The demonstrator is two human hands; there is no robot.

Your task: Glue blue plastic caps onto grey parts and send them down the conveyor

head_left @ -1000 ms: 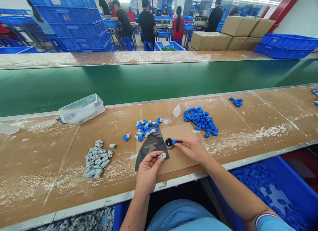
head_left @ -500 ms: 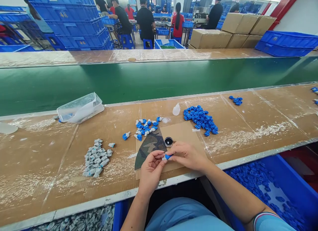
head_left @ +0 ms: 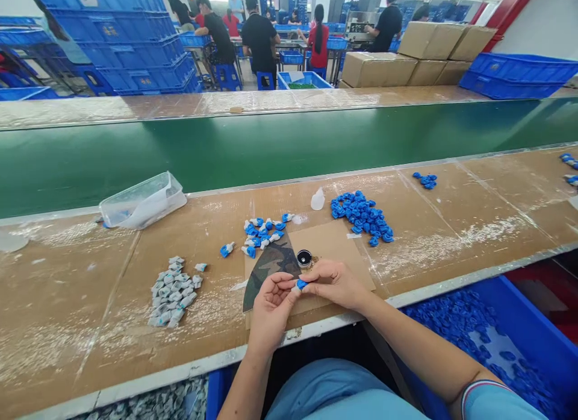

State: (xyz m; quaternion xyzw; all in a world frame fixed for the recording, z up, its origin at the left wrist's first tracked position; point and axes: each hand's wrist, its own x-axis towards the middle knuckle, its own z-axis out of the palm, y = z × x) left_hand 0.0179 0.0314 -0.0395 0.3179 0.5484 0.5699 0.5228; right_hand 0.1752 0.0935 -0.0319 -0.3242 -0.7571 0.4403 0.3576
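Between my two hands is a small blue-and-grey piece [head_left: 301, 284], held over the front of a cardboard sheet [head_left: 332, 239]. My left hand [head_left: 273, 302] pinches its grey end, and my right hand [head_left: 336, 284] grips the blue part with thumb and forefinger. Just beyond my fingers stands a small round container with a black centre [head_left: 304, 258]. A camouflage-patterned piece [head_left: 275, 266] lies under and left of it. Joined blue-and-grey pieces [head_left: 262, 232] are heaped behind, loose blue pieces [head_left: 361, 215] to the right, and loose grey pieces [head_left: 174, 293] to the left.
A white squeeze bottle [head_left: 318, 199] stands behind the cardboard. A clear plastic tub [head_left: 143, 202] lies at the back left, by the green conveyor belt [head_left: 253, 146]. Below the table edge, a blue bin [head_left: 537, 323] holds blue pieces at right; grey pieces [head_left: 158, 402] fill another at left.
The view has shifted slightly. Both hands remain together on the same piece, with the fingers closing a little more around it.
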